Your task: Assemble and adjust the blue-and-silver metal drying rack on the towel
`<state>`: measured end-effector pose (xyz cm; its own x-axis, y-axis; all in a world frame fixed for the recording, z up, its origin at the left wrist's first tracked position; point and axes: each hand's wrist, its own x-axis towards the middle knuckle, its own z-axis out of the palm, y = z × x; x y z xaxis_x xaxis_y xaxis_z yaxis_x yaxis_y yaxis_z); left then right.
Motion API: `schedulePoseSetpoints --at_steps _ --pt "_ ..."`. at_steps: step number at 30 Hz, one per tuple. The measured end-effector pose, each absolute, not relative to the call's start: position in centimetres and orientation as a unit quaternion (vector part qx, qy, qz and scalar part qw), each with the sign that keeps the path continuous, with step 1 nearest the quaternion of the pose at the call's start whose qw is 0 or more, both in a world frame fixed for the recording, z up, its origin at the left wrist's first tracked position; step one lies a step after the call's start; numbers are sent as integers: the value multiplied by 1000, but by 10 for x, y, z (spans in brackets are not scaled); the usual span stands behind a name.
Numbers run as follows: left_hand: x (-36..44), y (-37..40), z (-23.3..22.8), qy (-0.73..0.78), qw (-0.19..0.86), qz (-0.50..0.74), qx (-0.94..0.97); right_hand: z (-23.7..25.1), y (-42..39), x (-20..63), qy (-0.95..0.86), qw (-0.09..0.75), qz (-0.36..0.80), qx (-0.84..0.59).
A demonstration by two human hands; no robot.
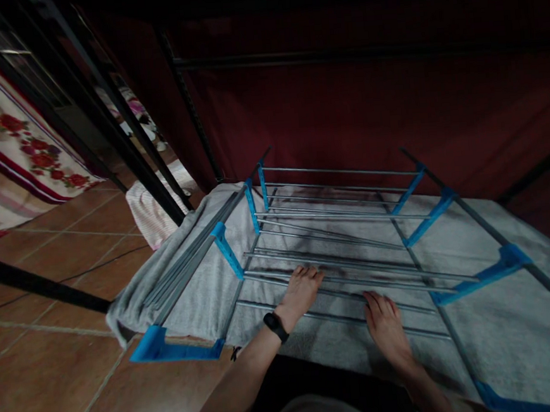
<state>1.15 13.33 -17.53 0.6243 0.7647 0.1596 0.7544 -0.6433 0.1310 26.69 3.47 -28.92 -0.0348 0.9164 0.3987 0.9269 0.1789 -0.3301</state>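
A rack frame of grey metal tubes with blue plastic brackets (pixel 228 251) lies on a grey cloth. My left hand (pixel 303 289), with a black band (pixel 275 327) on its wrist, has its fingers curled over a metal tube near the frame's middle. To its right, my right hand (pixel 385 324) bends its fingers over what looks like the same tube (pixel 341 294); the fingertips' undersides are hidden. Another loose tube (pixel 331 318) lies nearer to me. Several more tubes cross between the frame's two sides, and a blue bracket (pixel 483 275) joins the right side.
A bundle of loose grey tubes (pixel 191 257) lies at the left on the grey cloth (pixel 518 333). Black metal posts (pixel 100 112) stand at the left, before a hanging floral blanket (pixel 27 143). Dark red fabric (pixel 353 111) hangs behind. Brown tiles (pixel 56 388) cover the floor.
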Motion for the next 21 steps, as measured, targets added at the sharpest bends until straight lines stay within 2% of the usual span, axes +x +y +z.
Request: schedulePoseSetpoints --at_steps 14,21 --pt "10 143 -180 424 38 96 900 -276 10 263 -594 393 63 -699" --pt "4 137 -188 397 -46 147 905 -271 13 299 -470 460 52 -752"
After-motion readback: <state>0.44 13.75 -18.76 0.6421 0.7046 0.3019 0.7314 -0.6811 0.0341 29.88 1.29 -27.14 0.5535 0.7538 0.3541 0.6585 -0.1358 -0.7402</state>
